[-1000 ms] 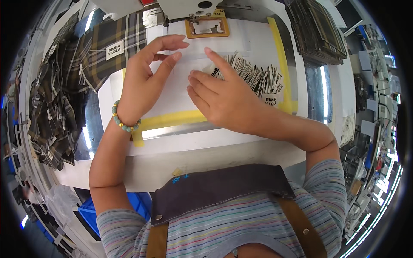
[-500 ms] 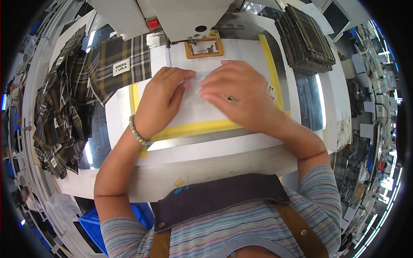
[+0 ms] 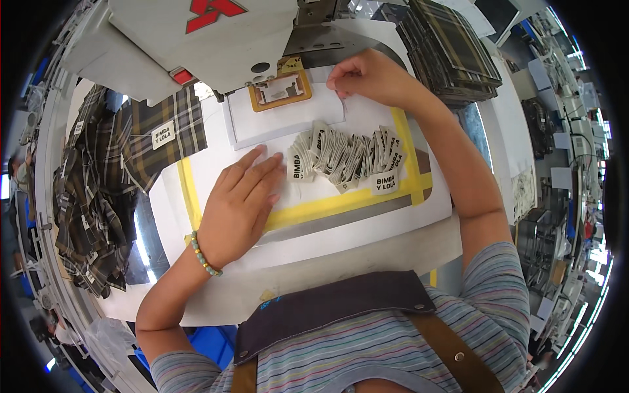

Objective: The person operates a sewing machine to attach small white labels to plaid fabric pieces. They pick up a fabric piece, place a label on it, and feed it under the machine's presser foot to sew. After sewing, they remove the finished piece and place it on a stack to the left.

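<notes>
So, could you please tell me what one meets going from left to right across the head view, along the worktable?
Heap of plaid fabric pieces → left hand flat on the white sheet → fanned row of small woven labels → yellow tape border → right forearm → stack of plaid pieces.

A fanned heap of small white woven labels (image 3: 347, 157) with dark lettering lies mid-worktop; at nine o'clock, one white rectangular label (image 3: 163, 134) sits sewn on plaid fabric (image 3: 157, 131); at twelve o'clock, a red emblem (image 3: 213, 12) marks the white machine (image 3: 196, 39).

Plaid fabric pieces (image 3: 98, 190) lie heaped at the left edge of the tabletop (image 3: 367, 255). A stack of plaid pieces (image 3: 452, 49) sits far right. Yellow tape (image 3: 341, 203) crosses the surface.
</notes>
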Demonstrator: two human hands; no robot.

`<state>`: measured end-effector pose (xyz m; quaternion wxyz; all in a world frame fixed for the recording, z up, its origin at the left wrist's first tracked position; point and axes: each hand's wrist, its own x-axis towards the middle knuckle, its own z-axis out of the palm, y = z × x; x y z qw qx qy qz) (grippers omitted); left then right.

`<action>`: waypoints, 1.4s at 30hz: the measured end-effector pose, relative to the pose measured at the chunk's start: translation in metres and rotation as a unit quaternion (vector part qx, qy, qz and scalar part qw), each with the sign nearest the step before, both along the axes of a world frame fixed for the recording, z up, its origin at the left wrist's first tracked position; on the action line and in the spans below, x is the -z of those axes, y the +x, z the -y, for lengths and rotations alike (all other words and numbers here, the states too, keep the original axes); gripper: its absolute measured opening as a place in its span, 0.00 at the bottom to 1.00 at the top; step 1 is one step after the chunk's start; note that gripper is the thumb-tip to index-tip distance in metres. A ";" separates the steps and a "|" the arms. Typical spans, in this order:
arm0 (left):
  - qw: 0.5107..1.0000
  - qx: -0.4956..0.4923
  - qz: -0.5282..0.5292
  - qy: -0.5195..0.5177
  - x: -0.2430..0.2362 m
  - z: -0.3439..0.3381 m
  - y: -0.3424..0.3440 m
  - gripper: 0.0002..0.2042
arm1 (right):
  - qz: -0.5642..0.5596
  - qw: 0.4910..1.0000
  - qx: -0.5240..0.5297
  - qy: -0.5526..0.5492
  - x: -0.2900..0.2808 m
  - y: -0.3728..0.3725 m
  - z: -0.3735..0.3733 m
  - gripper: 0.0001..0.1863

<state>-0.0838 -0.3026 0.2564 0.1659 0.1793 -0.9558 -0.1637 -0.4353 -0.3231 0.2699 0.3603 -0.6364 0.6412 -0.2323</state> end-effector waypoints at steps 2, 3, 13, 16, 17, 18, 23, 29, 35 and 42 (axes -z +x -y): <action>1.000 -0.013 -0.025 0.014 -0.002 0.008 -0.002 0.22 | -0.015 1.000 0.024 -0.012 0.004 0.004 0.000 0.14; 0.999 -0.019 -0.029 0.014 -0.004 0.011 -0.003 0.22 | -0.021 0.999 0.036 -0.020 0.007 0.006 -0.001 0.14; 0.998 0.022 -0.065 0.007 -0.011 0.036 -0.042 0.19 | 0.182 0.980 0.017 0.082 -0.001 -0.019 0.000 0.13; 0.991 0.005 -0.130 0.039 -0.001 0.038 -0.044 0.15 | 0.223 0.970 0.025 0.091 0.003 -0.020 -0.001 0.13; 0.990 0.003 -0.133 0.035 0.000 0.040 -0.043 0.15 | 0.212 0.973 0.021 0.092 0.001 -0.018 -0.003 0.14; 0.990 -0.001 -0.135 0.030 0.001 0.042 -0.040 0.15 | 0.203 0.975 0.015 0.092 0.000 -0.016 -0.003 0.14; 0.984 -0.018 -0.167 0.052 0.005 0.047 -0.038 0.15 | 0.249 0.965 0.031 0.078 0.009 -0.020 -0.003 0.15; 0.901 -0.108 -0.237 0.347 0.001 0.040 -0.044 0.14 | 0.331 0.943 0.001 0.040 0.001 -0.003 -0.011 0.16; 0.814 -0.160 -0.248 0.500 0.005 0.039 -0.064 0.10 | 0.336 0.941 -0.027 0.037 -0.013 0.017 -0.021 0.18; 0.833 -0.190 -0.259 0.452 0.004 0.035 -0.068 0.06 | 0.230 0.964 -0.054 -0.123 -0.016 0.021 -0.026 0.15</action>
